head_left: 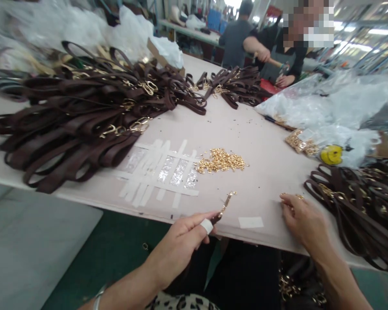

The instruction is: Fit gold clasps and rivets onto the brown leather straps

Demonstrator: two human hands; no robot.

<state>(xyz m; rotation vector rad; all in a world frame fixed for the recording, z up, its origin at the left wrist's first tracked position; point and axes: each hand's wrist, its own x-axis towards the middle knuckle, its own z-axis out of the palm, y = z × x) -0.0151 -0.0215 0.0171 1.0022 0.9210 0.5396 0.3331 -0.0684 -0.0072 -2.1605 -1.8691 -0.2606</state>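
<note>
My left hand (184, 237), its thumb wrapped in white tape, is closed round the end of a dark brown strap (216, 218). Gold metal hardware (226, 201) extends from that end over the table's front edge. Most of the strap is hidden by the hand. At the right, my right hand (305, 219) rests on the tabletop with bent fingers drawn together. Tiny gold pieces (299, 196) lie at its fingertips; whether it pinches one is unclear. Between and beyond the hands sits a pile of small gold fittings (221, 161).
Brown straps with gold clasps (84, 125) are heaped at the left, and more straps (358, 202) lie at the right. Clear packets (177, 172) are taped to the table (245, 133). A yellow tape measure (331, 154) sits by plastic bags. Across the table, a co-worker's hand (263, 54) holds a hammer.
</note>
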